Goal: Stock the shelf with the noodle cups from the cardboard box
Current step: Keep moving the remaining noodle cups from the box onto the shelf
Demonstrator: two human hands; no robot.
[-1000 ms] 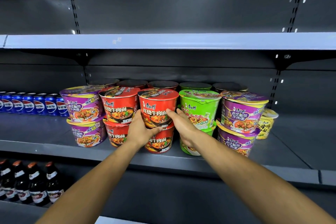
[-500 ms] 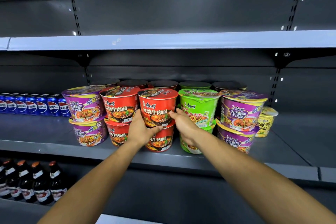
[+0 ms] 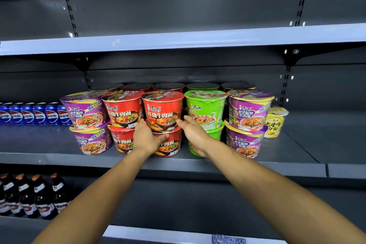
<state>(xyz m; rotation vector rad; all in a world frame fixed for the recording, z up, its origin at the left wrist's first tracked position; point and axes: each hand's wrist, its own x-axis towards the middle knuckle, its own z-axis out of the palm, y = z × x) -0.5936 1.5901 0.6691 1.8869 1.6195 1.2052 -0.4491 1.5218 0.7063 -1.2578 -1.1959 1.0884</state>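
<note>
A red noodle cup [image 3: 162, 111] stands on top of another red cup [image 3: 171, 145] in the front row of the grey middle shelf [image 3: 59, 157]. My left hand [image 3: 145, 138] holds the upper cup's lower left side, with the thumb curled across the front at its base. My right hand [image 3: 195, 134] reaches in from the right, and its straight fingertips touch the cup's lower right edge. Stacked purple cups [image 3: 83, 113], red cups [image 3: 122, 111], green cups [image 3: 206, 113] and more purple cups [image 3: 247, 113] flank it. The cardboard box is out of view.
A yellow cup [image 3: 275, 123] sits alone at the right end of the row, with bare shelf beyond it. Blue Pepsi cans [image 3: 33, 115] line the left. The upper shelf edge [image 3: 178, 39] hangs above the stacks. Dark bottles [image 3: 35, 196] stand on the shelf below.
My right hand's fingers have straightened and slid back from the red cup's side to its lower edge. The left hand and the cup stay where they were.
</note>
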